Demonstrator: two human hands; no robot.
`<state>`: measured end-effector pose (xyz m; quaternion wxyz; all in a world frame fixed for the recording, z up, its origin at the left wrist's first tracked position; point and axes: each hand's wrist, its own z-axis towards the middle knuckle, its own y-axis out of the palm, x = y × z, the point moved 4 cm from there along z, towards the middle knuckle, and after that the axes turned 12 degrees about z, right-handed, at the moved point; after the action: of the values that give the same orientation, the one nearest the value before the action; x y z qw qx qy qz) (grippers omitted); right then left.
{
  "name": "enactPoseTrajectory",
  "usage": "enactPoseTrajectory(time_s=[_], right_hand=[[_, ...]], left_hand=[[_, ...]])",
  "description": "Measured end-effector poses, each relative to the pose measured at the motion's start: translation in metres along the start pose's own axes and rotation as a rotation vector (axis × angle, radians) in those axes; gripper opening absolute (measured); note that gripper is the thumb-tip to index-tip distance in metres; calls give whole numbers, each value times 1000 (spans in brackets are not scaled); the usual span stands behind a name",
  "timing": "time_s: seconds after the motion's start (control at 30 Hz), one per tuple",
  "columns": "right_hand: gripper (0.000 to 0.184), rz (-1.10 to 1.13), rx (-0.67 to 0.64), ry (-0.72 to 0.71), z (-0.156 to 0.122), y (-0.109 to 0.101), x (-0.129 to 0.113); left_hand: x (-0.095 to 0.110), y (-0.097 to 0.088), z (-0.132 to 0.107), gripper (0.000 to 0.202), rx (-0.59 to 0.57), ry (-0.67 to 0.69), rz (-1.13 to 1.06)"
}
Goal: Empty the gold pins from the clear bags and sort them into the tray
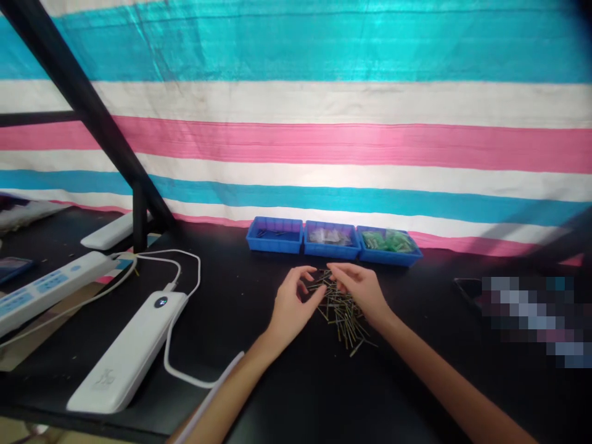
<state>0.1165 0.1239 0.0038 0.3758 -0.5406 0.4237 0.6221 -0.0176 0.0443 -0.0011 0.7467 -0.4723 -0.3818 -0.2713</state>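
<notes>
A loose pile of long, thin, brass-coloured pieces (345,320), which look like screws or nails, lies on the black table. At its left edge is my left hand (295,305), its fingers curved and the thumb held apart from them, with no object visible in its grasp. My right hand (363,293) reaches over the far right side of the pile. Its thumb and forefinger are pinched together near the left fingertips, and whatever is between them is too small to make out.
Behind the pile stand three blue bins: one with a few dark thin pieces (276,246), one with clear bags (330,248), one with green bags (390,254). A white power bank (129,351) with cable and a power strip (50,287) lie left, a dark phone-like object (468,288) right.
</notes>
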Motion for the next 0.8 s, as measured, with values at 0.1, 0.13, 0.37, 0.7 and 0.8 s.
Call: enactPoseTrajectory(time_s=[0.1, 0.13, 0.37, 0.7, 0.8], right_hand=[[26, 121, -31, 26, 26, 19, -3], [25, 160, -66, 27, 33, 26, -5], [25, 81, -236, 83, 45, 27, -9], [61, -735, -370, -162, -17, -63, -6], [76, -871, -381, -149, -28, -72, -1]], left_hand=[[-8, 1, 1, 24, 27, -89, 3], [-10, 2, 1, 22, 10, -94, 10], [-1, 12, -7, 13, -148, 36, 104], [32, 27, -33, 20, -573, 546, 389], [32, 33, -36, 25, -613, 575, 438]])
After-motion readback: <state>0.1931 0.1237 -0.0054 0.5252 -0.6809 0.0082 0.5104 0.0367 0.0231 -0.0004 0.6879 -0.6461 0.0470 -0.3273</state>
